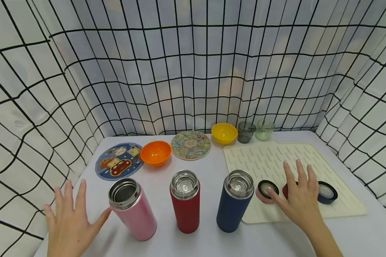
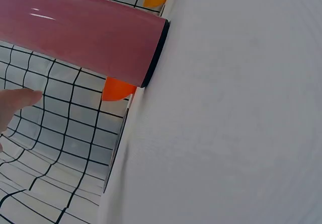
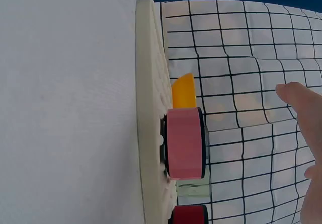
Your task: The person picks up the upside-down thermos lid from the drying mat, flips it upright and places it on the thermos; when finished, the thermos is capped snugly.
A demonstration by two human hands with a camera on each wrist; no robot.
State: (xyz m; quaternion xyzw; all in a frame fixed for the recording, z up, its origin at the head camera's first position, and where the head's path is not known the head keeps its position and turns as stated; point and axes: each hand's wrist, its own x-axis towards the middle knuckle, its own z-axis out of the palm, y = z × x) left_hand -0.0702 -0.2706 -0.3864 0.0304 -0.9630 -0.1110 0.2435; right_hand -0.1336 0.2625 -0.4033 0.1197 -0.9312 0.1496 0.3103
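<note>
Three lidless thermos bottles stand upright in a row: a pink bottle [image 1: 136, 214], a red bottle [image 1: 187, 210] and a blue bottle [image 1: 231, 207]. Metal strainers show in the mouths of the red and blue ones; the pink one's mouth is dark inside. My left hand [image 1: 71, 221], fingers spread, is left of the pink bottle, its thumb close to the rim. Over the cream mat [image 1: 341, 210] my right hand [image 1: 300, 203] hovers with fingers extended, holding nothing. Below it lie a pink lid [image 3: 183, 143], a partly hidden red lid [image 3: 189, 215] and a blue lid [image 1: 326, 192].
Toward the back are a blue cartoon placemat [image 1: 104, 171], an orange bowl [image 1: 156, 153], a round patterned mat [image 1: 191, 144], a yellow bowl [image 1: 224, 134], a grey glass [image 1: 245, 132] and a greenish glass [image 1: 264, 130]. Black netting [image 1: 193, 76] encloses the table's back and sides.
</note>
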